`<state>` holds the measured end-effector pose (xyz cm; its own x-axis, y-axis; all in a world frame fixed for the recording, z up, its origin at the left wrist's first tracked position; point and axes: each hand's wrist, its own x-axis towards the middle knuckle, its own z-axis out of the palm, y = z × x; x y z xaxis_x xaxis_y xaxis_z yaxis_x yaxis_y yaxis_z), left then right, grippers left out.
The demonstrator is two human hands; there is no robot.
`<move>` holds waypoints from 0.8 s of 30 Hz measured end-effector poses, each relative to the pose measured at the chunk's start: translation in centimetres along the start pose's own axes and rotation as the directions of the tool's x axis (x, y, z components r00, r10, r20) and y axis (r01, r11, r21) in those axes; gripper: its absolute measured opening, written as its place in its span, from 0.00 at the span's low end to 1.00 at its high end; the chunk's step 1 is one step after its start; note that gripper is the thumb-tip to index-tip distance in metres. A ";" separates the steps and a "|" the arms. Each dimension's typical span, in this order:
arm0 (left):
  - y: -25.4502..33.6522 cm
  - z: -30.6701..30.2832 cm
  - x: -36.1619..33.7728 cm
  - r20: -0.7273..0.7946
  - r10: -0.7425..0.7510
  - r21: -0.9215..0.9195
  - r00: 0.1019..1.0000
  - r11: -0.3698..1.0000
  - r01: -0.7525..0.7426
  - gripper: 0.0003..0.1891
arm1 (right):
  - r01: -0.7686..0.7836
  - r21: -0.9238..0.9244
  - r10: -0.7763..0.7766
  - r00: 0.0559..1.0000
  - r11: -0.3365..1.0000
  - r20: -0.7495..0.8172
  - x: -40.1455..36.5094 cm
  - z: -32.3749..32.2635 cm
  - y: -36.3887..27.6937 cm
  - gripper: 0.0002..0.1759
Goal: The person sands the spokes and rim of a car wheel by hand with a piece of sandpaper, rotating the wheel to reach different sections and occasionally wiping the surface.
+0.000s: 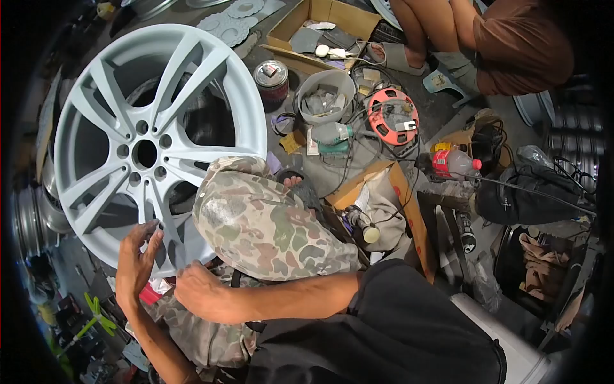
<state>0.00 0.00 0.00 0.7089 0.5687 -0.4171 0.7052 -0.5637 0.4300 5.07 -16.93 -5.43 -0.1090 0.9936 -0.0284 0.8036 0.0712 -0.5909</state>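
A large pale grey alloy wheel rim (147, 137) stands tilted at the left, leaning against my knee in camouflage trousers (268, 224). My left hand (136, 259) is open with its fingers spread, and the fingertips rest on a spoke near the rim's lower edge. My right hand (203, 291) lies just right of it at the rim's bottom edge. Its fingers are curled under, and whatever is beneath them is hidden.
On the floor behind the rim are a cardboard box (291, 29), a tin can (272, 77), a grey bucket of bits (326, 96), an orange cable reel (391, 115), a green power tool (332, 136) and a red-labelled bottle (454, 163). Another person's legs (448, 32) are top right.
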 end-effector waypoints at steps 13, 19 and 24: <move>0.2 0.0 -0.6 -0.045 0.041 0.014 0.998 0.999 -0.041 0.19 | -0.014 0.021 0.017 0.992 1.000 -0.123 -0.1 0.9 0.0 0.07; 0.8 -0.5 -1.0 -0.031 -0.040 -0.026 0.999 0.999 0.040 0.20 | -0.014 -0.006 0.014 0.997 1.000 -0.076 0.2 1.4 -0.1 0.07; 1.0 -0.6 -1.4 -0.064 -0.065 -0.024 0.996 0.998 0.064 0.20 | 0.000 -0.066 -0.006 0.996 0.998 -0.092 -0.3 1.2 -0.1 0.08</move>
<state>-0.27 -0.99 1.48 0.6595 0.6412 -0.3923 0.7485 -0.5119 0.4216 4.34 -17.32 -6.34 -0.0594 0.9970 0.0499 0.8402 0.0769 -0.5368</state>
